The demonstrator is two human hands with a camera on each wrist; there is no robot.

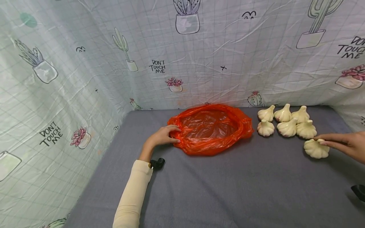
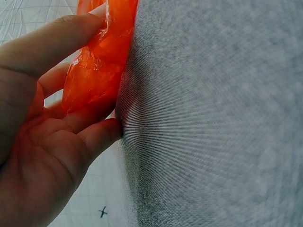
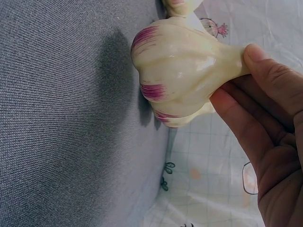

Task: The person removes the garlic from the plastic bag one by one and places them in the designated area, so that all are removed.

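My left hand (image 1: 164,135) holds the left end of an orange plastic bag (image 1: 211,147), which lies spread with its wide mouth facing up. In the left wrist view the thumb lies on one side of the crinkled orange plastic (image 2: 97,71), with fingers behind it. At the right, my right hand (image 1: 349,144) pinches a garlic bulb (image 1: 316,149) by its stem. Seen from the right wrist, that garlic bulb (image 3: 177,66) is cream with purple streaks, its base close over the grey cloth. Thumb and fingertips meet around the neck.
Several more garlic bulbs (image 1: 286,127) sit grouped right of the bag, near the back edge. Grey cloth (image 1: 228,186) covers the table. A printed curtain (image 1: 199,53) with cactus drawings hangs behind and along the left side.
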